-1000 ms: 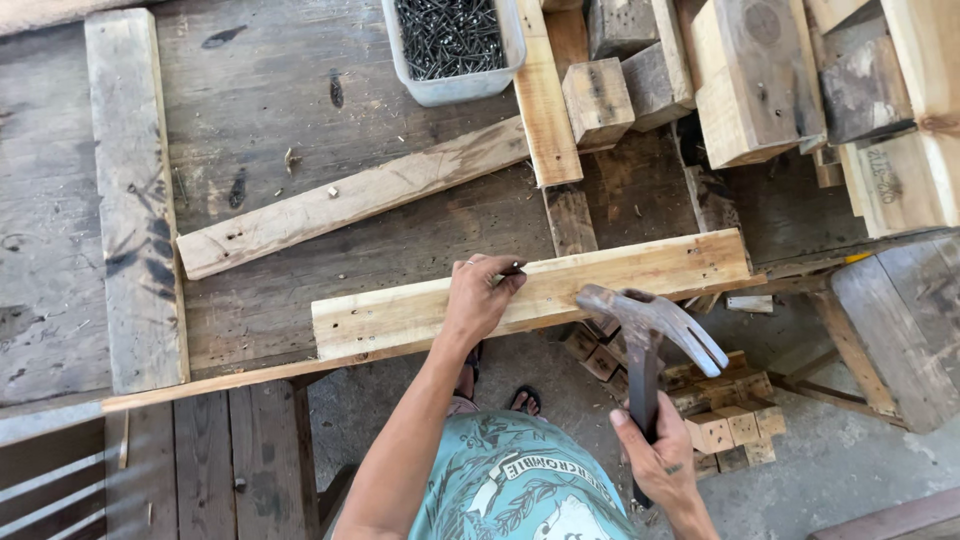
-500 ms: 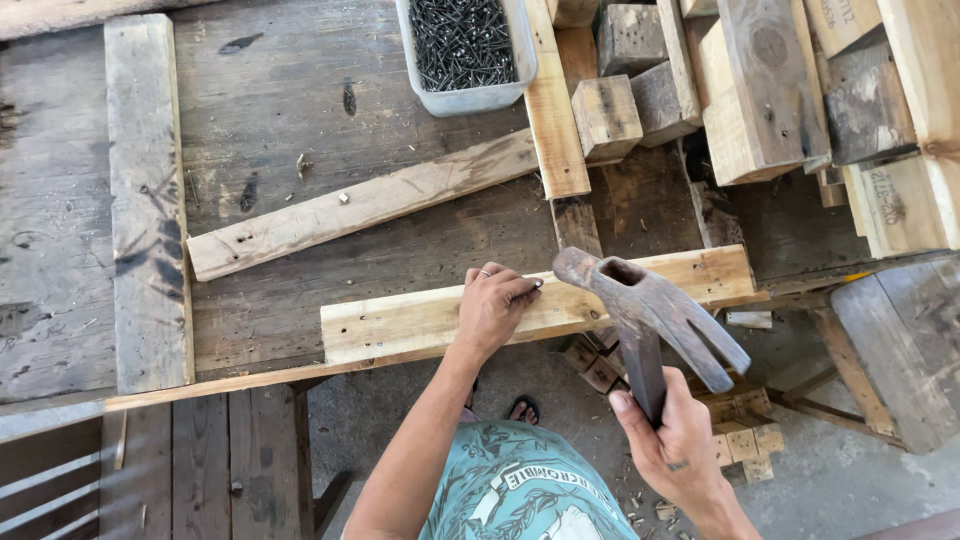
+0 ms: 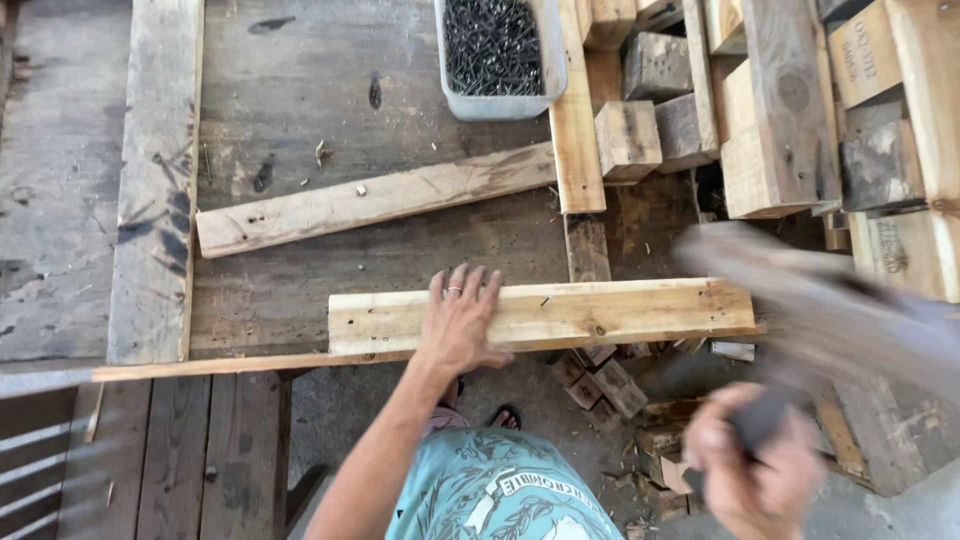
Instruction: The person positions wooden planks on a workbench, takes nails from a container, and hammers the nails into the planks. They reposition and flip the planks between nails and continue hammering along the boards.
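Observation:
My left hand lies flat, fingers spread, on a pale wooden plank that rests along the front edge of a worn wooden bench. A ring shows on one finger. My right hand is closed round the dark handle of a claw hammer, whose head is a blur at the right, above and beyond the plank's right end. The plank juts past the bench edge on the right.
A grey tub of dark nails stands at the back. A second plank lies slanted behind the first. A long board lies lengthwise on the left. Stacked wood blocks and pallet pieces fill the right; offcuts litter the floor below.
My left hand has let go of the nail it pinched and now lies flat on the plank. The hammer has swung to the right and blurs with motion.

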